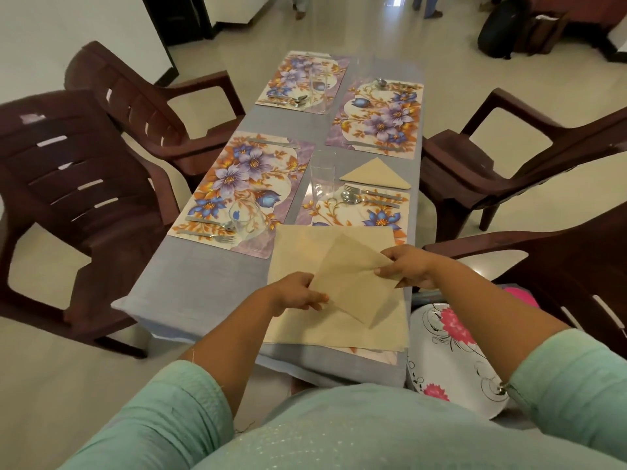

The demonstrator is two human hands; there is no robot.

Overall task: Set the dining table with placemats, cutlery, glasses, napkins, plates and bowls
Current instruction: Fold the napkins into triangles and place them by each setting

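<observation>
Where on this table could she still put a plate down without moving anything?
The bare grey tablecloth at the near left corner, between the near left floral placemat and the beige napkin stack, is free. That placemat's flowered middle is open too. The near right side is crowded: napkins, tall clear glass, cutlery, and both hands.

No text, label, brand, number or sign can be read anywhere. The placemats (242,184) on the table (190,283) carry only flower patterns, and the plate (454,357) beside the table shows only pink blooms and dark swirls.
</observation>
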